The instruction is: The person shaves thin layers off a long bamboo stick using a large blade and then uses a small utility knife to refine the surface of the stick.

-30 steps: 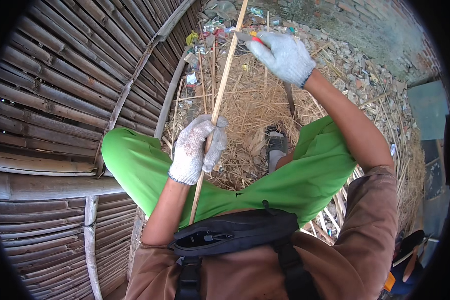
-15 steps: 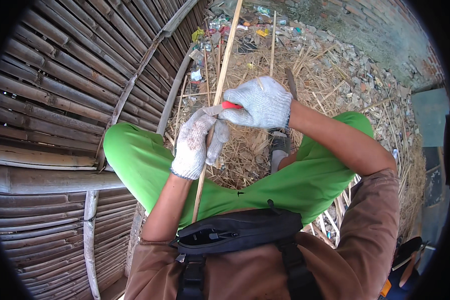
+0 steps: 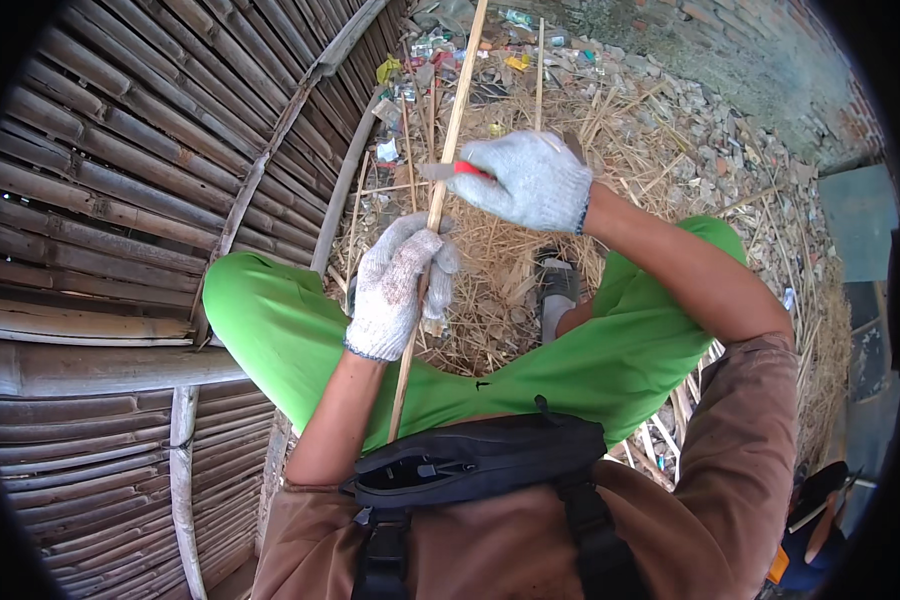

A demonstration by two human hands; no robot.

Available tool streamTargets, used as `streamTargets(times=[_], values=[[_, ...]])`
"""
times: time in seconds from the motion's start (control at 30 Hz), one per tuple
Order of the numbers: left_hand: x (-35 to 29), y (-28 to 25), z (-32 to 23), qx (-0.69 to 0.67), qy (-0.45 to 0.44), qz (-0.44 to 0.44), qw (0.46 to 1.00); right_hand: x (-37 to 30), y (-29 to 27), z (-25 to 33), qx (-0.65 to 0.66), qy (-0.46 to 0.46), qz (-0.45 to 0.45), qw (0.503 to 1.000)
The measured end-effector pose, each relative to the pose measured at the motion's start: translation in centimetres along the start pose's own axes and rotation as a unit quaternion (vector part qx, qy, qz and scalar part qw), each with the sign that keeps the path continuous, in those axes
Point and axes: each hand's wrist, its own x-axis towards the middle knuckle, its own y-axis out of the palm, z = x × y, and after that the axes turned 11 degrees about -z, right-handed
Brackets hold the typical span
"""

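Observation:
A long, pale bamboo strip [image 3: 456,110] runs from the top of the view down to my waist. My left hand [image 3: 395,285], in a whitish knitted glove with brown smudges, is wrapped round the strip at mid-length. Just beyond it, my right hand [image 3: 532,180], in a cleaner glove, grips a knife [image 3: 469,168] by its red handle. The knife's short blade lies across the strip, pointing left. My palm and fingers hide most of the handle.
Bamboo slat walling [image 3: 120,190] rises close on my left. Straw and shavings [image 3: 500,290] cover the ground between my green-trousered legs, with rubble and litter [image 3: 670,120] beyond. A black waist bag [image 3: 480,460] sits at my front. A brick wall [image 3: 760,70] stands at the far right.
My right hand has moved the knife away from me along the strip, parting from my left hand. The left hand still holds the strip in nearly the same place.

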Motion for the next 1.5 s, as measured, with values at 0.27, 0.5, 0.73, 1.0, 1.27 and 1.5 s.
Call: streamTargets(times=[0.27, 0.5, 0.73, 1.0, 1.27, 1.5], values=[[-0.9, 0.2, -0.1, 0.054, 0.005, -0.03, 0.998, 0.9, -0.2, -0.7, -0.034, 0.01, -0.036, 0.999], [-0.4, 0.3, 0.0, 0.049, 0.002, -0.01, 0.999, 1.1, -0.9, -0.9, -0.023, 0.031, -0.005, 0.999], [0.0, 0.1, -0.1, 0.045, 0.019, -0.014, 0.999, -1.0, 0.9, 1.7, 0.046, -0.036, 0.063, 0.996], [-0.1, 0.5, -0.2, 0.055, 0.014, -0.04, 0.998, -1.4, 1.3, 1.9, 0.02, -0.064, 0.069, 0.995], [-1.5, 0.8, -0.3, 0.031, 0.005, -0.014, 0.999, 3.2, -3.5, -6.5, -0.129, 0.061, -0.17, 0.975], [-0.2, 0.5, -0.6, 0.036, 0.027, -0.002, 0.999, 0.4, -0.5, 0.6, 0.041, -0.021, -0.026, 0.999]])
